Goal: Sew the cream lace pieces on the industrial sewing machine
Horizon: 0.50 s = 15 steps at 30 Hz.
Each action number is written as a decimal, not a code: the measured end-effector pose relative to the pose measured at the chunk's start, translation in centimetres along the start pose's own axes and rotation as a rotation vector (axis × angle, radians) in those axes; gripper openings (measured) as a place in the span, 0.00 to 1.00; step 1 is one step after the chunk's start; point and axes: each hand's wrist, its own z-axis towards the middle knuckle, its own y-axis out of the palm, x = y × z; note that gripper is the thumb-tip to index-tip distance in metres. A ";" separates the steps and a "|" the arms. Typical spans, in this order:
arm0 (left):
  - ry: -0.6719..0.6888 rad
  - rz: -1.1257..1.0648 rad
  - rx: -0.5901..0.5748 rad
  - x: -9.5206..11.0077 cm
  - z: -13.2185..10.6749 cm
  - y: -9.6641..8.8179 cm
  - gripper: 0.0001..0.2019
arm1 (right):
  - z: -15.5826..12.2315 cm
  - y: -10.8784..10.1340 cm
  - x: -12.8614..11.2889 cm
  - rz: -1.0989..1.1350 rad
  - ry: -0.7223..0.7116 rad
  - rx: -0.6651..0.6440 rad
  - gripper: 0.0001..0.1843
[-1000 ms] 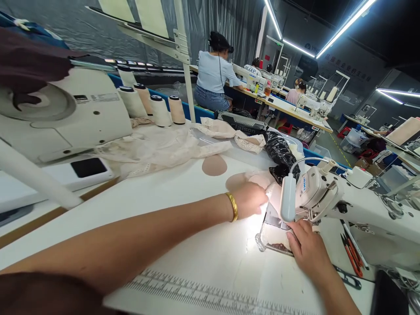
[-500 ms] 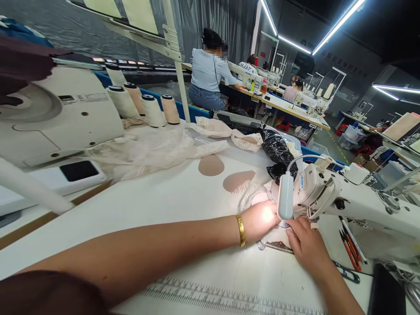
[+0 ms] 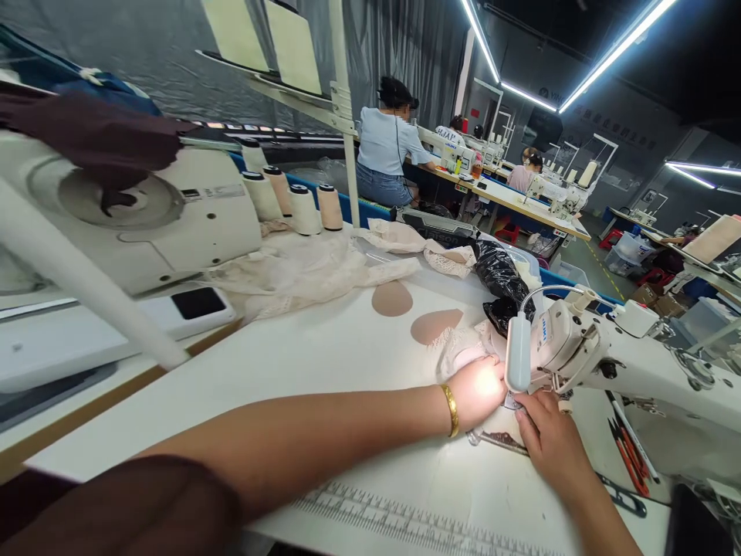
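Observation:
Pale pink lace-trimmed fabric (image 3: 457,349) lies bunched at the head of a white sewing machine (image 3: 559,336). My left hand (image 3: 478,390), with a gold bracelet at the wrist, is closed on this fabric under the bright lamp (image 3: 518,351); its fingertips are hidden. Close by on the right, my right hand (image 3: 553,440) pinches the fabric edge between thumb and fingers beside the needle area. The needle itself is hidden by the lamp and hands. A pale piece with a brown edge (image 3: 505,439) lies just below, between the hands.
Two beige-brown cut pieces (image 3: 392,299) lie on the white table (image 3: 324,347). Cream fabric (image 3: 301,266) and several thread cones (image 3: 304,210) are behind. Right of my hands are red-handled tools (image 3: 631,459); a ruler scale (image 3: 405,513) runs along the front. A co-worker (image 3: 389,147) sits beyond.
The whole view has shifted, so everything appears further right and slightly lower. Both hands stay at the machine head with the fabric, their grip much the same.

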 end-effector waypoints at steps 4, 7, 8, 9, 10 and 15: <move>-0.096 -0.127 -0.064 -0.2 0.8 -0.8 0.07 | 0.0 0.5 0.3 0.024 -0.025 0.064 0.15; -0.198 -0.173 -0.013 -1.9 1.4 -3.6 0.11 | 0.0 1.0 0.7 0.034 -0.058 0.101 0.14; -0.241 -0.191 0.030 -2.8 1.6 -5.2 0.11 | 0.0 1.2 0.9 0.040 -0.066 0.110 0.14; -0.284 -0.215 0.084 -3.8 1.9 -7.0 0.09 | 0.0 1.4 1.1 0.047 -0.073 0.116 0.14; -0.338 -0.240 0.164 -4.8 2.3 -9.2 0.07 | -0.1 1.5 1.3 0.056 -0.077 0.118 0.14; -0.511 -0.341 0.614 -7.5 7.2 -19.5 0.16 | -0.3 3.2 3.9 0.101 -0.155 0.116 0.13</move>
